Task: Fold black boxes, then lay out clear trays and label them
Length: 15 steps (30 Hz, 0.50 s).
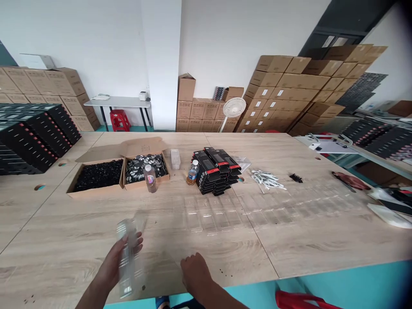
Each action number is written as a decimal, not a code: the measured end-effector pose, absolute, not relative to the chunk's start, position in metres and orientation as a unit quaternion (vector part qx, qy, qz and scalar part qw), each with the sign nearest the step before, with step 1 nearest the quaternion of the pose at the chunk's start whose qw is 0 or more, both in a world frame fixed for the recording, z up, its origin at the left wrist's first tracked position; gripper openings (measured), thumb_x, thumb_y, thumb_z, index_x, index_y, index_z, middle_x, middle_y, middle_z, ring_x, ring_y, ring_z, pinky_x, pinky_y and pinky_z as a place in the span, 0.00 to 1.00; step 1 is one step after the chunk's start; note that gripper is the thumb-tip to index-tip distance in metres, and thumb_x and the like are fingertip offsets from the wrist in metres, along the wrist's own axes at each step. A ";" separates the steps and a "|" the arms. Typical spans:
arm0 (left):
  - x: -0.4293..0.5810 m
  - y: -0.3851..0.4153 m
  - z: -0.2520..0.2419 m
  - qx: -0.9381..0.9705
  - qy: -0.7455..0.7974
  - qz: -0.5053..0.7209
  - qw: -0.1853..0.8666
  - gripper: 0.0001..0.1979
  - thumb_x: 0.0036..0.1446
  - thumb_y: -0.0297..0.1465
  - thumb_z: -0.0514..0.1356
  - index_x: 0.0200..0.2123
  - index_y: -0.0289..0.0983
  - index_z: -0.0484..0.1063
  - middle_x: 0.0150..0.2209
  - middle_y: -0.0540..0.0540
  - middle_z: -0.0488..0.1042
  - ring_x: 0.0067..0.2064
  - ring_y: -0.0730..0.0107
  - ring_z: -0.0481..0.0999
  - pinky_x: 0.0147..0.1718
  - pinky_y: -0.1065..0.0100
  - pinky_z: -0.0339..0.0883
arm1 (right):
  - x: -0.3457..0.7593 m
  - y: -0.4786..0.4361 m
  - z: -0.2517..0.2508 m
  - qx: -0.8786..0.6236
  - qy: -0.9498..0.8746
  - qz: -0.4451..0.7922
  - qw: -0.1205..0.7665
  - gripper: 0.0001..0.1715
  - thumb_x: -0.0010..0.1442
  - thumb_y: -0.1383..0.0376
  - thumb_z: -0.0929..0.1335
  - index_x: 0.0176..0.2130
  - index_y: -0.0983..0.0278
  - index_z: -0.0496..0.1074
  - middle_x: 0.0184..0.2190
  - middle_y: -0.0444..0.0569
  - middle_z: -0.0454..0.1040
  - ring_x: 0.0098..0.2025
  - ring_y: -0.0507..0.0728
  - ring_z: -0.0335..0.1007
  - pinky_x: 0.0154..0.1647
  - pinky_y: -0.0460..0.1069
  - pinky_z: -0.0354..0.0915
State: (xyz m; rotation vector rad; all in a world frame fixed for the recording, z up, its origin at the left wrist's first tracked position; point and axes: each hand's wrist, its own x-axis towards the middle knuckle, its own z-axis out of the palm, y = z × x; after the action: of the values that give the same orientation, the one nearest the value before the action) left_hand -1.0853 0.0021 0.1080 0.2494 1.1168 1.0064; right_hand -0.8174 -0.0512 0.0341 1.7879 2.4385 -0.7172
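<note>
My left hand grips a stack of clear plastic trays, held nearly upright over the near part of the table. Its fingers wrap around the trays' right side. To the right, my right hand is closed, fingers curled, just above the wood. A faint transparent sheen shows by its fingertips, and I cannot make out what, if anything, it holds. Beyond my hands, a row of clear plastic trays lies flat on the tabletop and stretches far to the right.
Behind the trays stand black boxes, a drink bottle and another bottle. Cartons of black parts and round pieces sit at left. White cables lie at right. The table's edge is close.
</note>
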 end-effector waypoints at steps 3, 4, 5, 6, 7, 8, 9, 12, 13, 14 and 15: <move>-1.088 0.001 0.123 0.302 0.540 0.403 0.675 0.30 0.38 0.35 0.72 0.48 0.37 0.73 0.48 0.39 0.77 0.51 0.50 0.75 0.50 0.59 0.68 | -0.824 -0.050 0.034 0.656 0.708 -0.260 0.007 0.08 0.47 0.73 0.70 0.32 0.66 0.76 0.31 0.59 0.78 0.36 0.66 0.74 0.40 0.57 0.63; -1.086 0.001 0.128 0.374 0.545 0.370 0.653 0.34 0.35 0.32 0.73 0.50 0.40 0.73 0.50 0.40 0.76 0.53 0.48 0.73 0.51 0.57 0.67 | -0.826 -0.047 0.036 0.677 0.683 -0.274 -0.006 0.06 0.48 0.71 0.70 0.31 0.65 0.75 0.31 0.59 0.78 0.37 0.66 0.74 0.39 0.56 0.63; -1.082 0.001 0.134 0.449 0.541 0.333 0.628 0.36 0.33 0.29 0.73 0.50 0.42 0.72 0.51 0.40 0.75 0.54 0.46 0.71 0.53 0.55 0.65 | -0.827 -0.044 0.039 0.694 0.659 -0.291 -0.023 0.03 0.50 0.68 0.70 0.30 0.64 0.75 0.31 0.58 0.79 0.37 0.65 0.74 0.38 0.55 0.63; -1.078 0.002 0.139 0.528 0.523 0.297 0.600 0.36 0.32 0.26 0.72 0.50 0.45 0.73 0.51 0.41 0.74 0.55 0.46 0.70 0.56 0.52 0.61 | -0.828 -0.040 0.044 0.705 0.637 -0.308 -0.042 0.05 0.54 0.63 0.69 0.30 0.63 0.74 0.31 0.57 0.79 0.37 0.64 0.74 0.38 0.54 0.63; -1.072 0.002 0.145 0.608 0.491 0.265 0.565 0.34 0.33 0.24 0.71 0.49 0.46 0.74 0.51 0.42 0.74 0.55 0.46 0.69 0.60 0.49 0.55 | -0.829 -0.037 0.050 0.711 0.621 -0.325 -0.058 0.12 0.58 0.59 0.66 0.30 0.63 0.74 0.31 0.55 0.78 0.36 0.62 0.75 0.36 0.53 0.64; -1.065 0.003 0.150 0.683 0.452 0.234 0.525 0.32 0.35 0.22 0.68 0.47 0.47 0.75 0.51 0.43 0.74 0.55 0.46 0.68 0.63 0.47 0.47 | -0.830 -0.035 0.058 0.707 0.605 -0.357 -0.083 0.18 0.63 0.55 0.62 0.32 0.62 0.74 0.31 0.54 0.78 0.35 0.60 0.75 0.34 0.51 0.65; -1.058 0.003 0.155 0.746 0.409 0.204 0.484 0.31 0.36 0.20 0.65 0.47 0.47 0.75 0.50 0.44 0.75 0.55 0.47 0.68 0.65 0.46 0.40 | -0.831 -0.035 0.066 0.687 0.584 -0.415 -0.121 0.24 0.65 0.52 0.57 0.36 0.62 0.74 0.33 0.54 0.78 0.35 0.58 0.75 0.33 0.50 0.65; -1.037 0.006 0.168 0.852 0.314 0.151 0.391 0.33 0.41 0.18 0.59 0.52 0.46 0.71 0.50 0.42 0.75 0.56 0.49 0.68 0.65 0.44 0.30 | -0.836 -0.038 0.093 0.519 0.462 -0.673 -0.253 0.22 0.61 0.51 0.63 0.47 0.62 0.71 0.41 0.52 0.77 0.40 0.58 0.74 0.34 0.49 0.68; -1.032 0.007 0.170 0.867 0.296 0.140 0.375 0.34 0.43 0.18 0.58 0.55 0.46 0.69 0.52 0.41 0.74 0.58 0.50 0.67 0.66 0.45 0.30 | -0.839 -0.040 0.100 0.459 0.408 -0.735 -0.288 0.23 0.55 0.55 0.68 0.48 0.61 0.70 0.42 0.51 0.76 0.42 0.59 0.73 0.35 0.50 0.69; -1.028 0.008 0.172 0.879 0.279 0.132 0.364 0.35 0.45 0.18 0.56 0.58 0.45 0.66 0.56 0.40 0.72 0.60 0.51 0.65 0.66 0.45 0.31 | -0.841 -0.041 0.106 0.420 0.360 -0.769 -0.320 0.25 0.49 0.59 0.71 0.48 0.61 0.71 0.41 0.50 0.76 0.42 0.59 0.73 0.37 0.51 0.69; -1.026 0.009 0.172 0.887 0.267 0.128 0.354 0.36 0.47 0.18 0.54 0.61 0.44 0.62 0.59 0.40 0.69 0.63 0.52 0.62 0.66 0.46 0.31 | -0.843 -0.042 0.109 0.409 0.326 -0.777 -0.349 0.25 0.45 0.64 0.72 0.45 0.62 0.71 0.39 0.48 0.76 0.41 0.58 0.73 0.37 0.50 0.69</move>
State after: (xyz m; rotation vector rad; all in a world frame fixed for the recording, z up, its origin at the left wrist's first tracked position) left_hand -1.0256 0.0089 0.1718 2.2922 0.6910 0.3317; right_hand -0.8425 -0.0416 0.1091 1.6832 1.3419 -3.1973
